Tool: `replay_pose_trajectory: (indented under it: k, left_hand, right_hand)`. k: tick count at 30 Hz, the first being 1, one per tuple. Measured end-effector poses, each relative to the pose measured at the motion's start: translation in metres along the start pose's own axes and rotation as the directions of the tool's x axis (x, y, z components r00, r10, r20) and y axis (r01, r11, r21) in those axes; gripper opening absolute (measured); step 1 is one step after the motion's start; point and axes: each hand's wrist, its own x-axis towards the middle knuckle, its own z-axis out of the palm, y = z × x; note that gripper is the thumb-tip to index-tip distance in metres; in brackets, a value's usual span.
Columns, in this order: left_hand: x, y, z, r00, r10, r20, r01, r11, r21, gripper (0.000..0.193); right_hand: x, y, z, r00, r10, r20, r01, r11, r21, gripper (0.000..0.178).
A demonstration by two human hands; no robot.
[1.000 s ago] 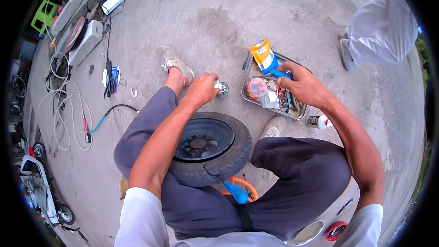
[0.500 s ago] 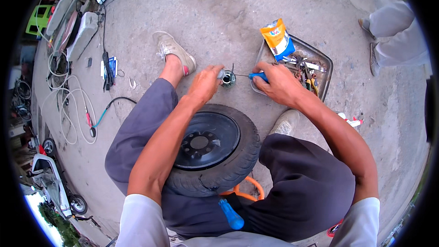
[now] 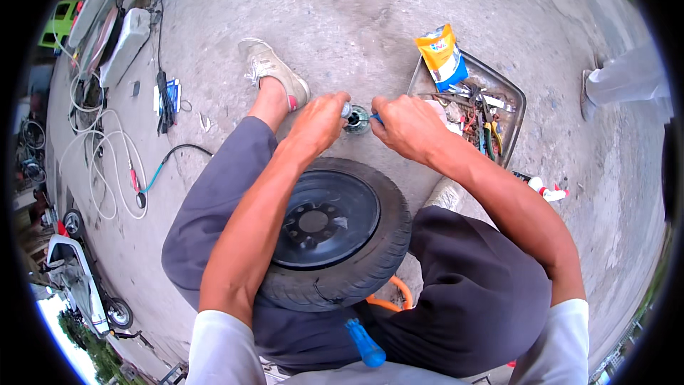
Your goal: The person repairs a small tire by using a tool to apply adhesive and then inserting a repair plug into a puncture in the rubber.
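Note:
Between my hands a small glass jar [image 3: 358, 122] with a dark mouth stands on the ground beyond the wheel. My left hand [image 3: 318, 125] is closed at the jar's left around a small greyish round-ended piece [image 3: 346, 110], whose kind I cannot make out. My right hand [image 3: 411, 127] grips a blue-handled tool [image 3: 376, 120] just right of the jar; fingers hide most of it. A black-rimmed wheel with a tyre [image 3: 374, 271] rests between my legs. A second blue-handled tool [image 3: 365, 344] lies by the tyre's near side, where a dark strand shows on the tread.
A metal tray [image 3: 518, 117] of pliers and small tools holds a yellow-and-blue pouch [image 3: 442, 57]. Behind the tyre curves an orange ring-like piece [image 3: 402, 292]. An air hose [image 3: 114, 192] coils at left; a scooter [image 3: 78, 278] stands farther off. Another person's leg [image 3: 627, 75] is at right.
My right hand has moved left toward the jar with the blue-handled tool, whose thin shaft showed before. The left hand stays near the jar. The other person's legs have shifted right.

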Motion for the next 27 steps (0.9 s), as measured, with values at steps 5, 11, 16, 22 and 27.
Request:
replay_pose_trajectory:
  k: [5,11,16,22,27]
  left_hand:
    - [0.002,-0.002,0.015,0.995,0.093,0.022,-0.092,0.995,-0.028,0.048]
    - [0.004,-0.005,0.034,0.994,0.11,0.001,-0.11,0.994,0.017,0.046]
    - [0.001,-0.01,0.037,0.993,0.113,-0.027,-0.112,0.994,0.007,0.047]
    - [0.0,-0.006,0.04,0.972,0.203,-0.114,-0.204,0.979,0.004,0.043]
    - [0.005,-0.004,0.032,0.992,0.122,-0.022,-0.123,0.991,-0.061,0.044]
  right_hand:
    - [0.009,0.002,0.025,0.999,-0.047,0.021,0.05,0.982,-0.183,0.024]
    - [0.017,0.012,0.056,0.997,-0.065,0.048,0.076,0.953,-0.293,0.022]
    - [0.02,0.012,0.061,0.999,-0.04,0.018,0.043,0.958,-0.284,0.023]
    - [0.011,0.015,0.048,0.998,-0.037,0.042,0.046,0.966,-0.255,0.019]
    - [-0.003,0.024,0.054,0.991,-0.004,-0.131,-0.011,0.994,-0.11,0.011]
